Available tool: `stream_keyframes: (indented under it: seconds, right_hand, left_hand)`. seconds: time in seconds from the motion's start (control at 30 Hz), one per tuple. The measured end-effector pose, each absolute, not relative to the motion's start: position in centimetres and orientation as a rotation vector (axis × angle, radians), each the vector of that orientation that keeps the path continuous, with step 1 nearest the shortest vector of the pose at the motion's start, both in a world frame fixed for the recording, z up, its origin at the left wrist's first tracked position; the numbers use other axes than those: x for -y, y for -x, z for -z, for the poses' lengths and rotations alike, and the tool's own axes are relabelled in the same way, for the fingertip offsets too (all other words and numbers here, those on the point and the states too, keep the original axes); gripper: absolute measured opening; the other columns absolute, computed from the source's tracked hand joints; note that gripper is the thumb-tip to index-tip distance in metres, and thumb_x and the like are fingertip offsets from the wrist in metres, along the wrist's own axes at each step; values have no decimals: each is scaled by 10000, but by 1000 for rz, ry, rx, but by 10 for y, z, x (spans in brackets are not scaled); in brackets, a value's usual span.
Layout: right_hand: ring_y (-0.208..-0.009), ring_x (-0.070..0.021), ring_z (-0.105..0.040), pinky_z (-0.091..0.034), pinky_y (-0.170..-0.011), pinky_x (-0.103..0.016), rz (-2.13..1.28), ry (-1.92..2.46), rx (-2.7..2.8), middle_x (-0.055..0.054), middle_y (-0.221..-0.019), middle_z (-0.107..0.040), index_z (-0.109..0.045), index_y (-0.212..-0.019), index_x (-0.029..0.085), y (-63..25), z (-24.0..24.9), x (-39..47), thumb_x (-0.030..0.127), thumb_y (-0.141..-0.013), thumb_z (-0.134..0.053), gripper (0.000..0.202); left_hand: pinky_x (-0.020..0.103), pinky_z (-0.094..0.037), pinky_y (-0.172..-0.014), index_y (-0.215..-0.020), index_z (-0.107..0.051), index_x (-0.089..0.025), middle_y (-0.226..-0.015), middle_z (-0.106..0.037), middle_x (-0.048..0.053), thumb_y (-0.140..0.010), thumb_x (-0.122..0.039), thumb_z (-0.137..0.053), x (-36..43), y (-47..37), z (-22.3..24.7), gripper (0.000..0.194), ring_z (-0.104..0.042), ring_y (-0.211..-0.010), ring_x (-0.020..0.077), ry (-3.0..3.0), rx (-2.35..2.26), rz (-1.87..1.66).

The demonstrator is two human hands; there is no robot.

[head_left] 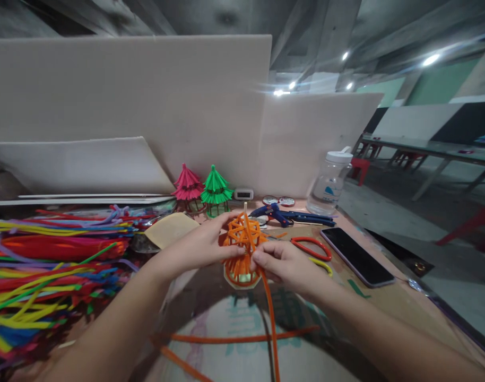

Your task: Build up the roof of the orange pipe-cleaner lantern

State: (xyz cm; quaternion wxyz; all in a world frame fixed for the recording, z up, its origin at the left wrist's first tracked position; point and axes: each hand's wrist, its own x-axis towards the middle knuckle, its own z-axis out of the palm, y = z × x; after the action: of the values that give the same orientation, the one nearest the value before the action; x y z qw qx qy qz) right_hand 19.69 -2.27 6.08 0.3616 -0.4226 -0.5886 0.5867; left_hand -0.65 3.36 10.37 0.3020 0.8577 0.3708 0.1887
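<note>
An orange pipe-cleaner structure (242,229) with a thin stick rising from its top stands upright on a pale base in the middle. My left hand (216,241) is wrapped round its left side, thumb across the front. On the right, my right hand (276,260) pinches a long orange pipe cleaner (271,313) against the structure; its tail hangs toward me. Two loose orange pipe cleaners (226,338) lie in front. Behind stand a pink tiered pavilion (188,184) and a green one (216,187).
Colourful pipe cleaners (47,265) are heaped at left. A blue glue gun (278,214), red-handled pliers (312,248), a phone (356,255) and a water bottle (329,183) lie or stand at right. White boards (166,101) rise behind.
</note>
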Motion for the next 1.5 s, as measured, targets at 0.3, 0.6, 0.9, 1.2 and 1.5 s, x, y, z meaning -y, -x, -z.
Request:
stream_keyframes:
  seconds: [0.3,0.6,0.9,1.2,1.5]
  right_hand:
    - [-440,-71,-275,-153,-439,-235,-1572,1064,1459,80,-472,-367,-606,-708,159,-197,-63,23,682,-710,-658,526]
    - [-432,-67,-269,-151,-437,-234,-1568,1087,1453,83,-454,-359,-602,-685,155,-194,-65,22,671,-694,-662,519]
    - [-473,-94,-374,-242,-462,-241,-1195,1257,1766,34,-517,-458,-606,-676,162,-214,-71,15,572,-854,-546,451]
    - [-629,-146,-494,-371,-582,-273,-660,1214,1641,-5,-691,-589,-649,-816,176,-201,-98,4,392,-836,-594,224]
    - [-678,-158,-520,-384,-634,-286,-617,1198,1658,-14,-722,-614,-660,-786,181,-190,-90,-6,337,-815,-618,165]
  left_hand:
    - [295,-529,-908,-1419,-402,-241,-1381,-585,98,-822,-436,-678,-33,6,-104,686,-637,-1165,246,-2311,-999,-501]
    - [272,-525,-896,-1399,-426,-254,-1356,-598,84,-819,-438,-681,-32,6,-104,660,-642,-1152,240,-2331,-988,-505]
    - [327,-524,-932,-1403,-418,-256,-1353,-604,80,-816,-405,-686,-29,4,-107,662,-630,-1169,253,-2235,-976,-501]
    - [329,-531,-919,-1389,-453,-290,-1330,-616,66,-815,-420,-698,-29,5,-107,638,-635,-1148,245,-2233,-952,-527]
    - [345,-539,-904,-1389,-451,-257,-1346,-591,101,-819,-452,-684,-28,5,-105,645,-633,-1144,266,-2279,-942,-544]
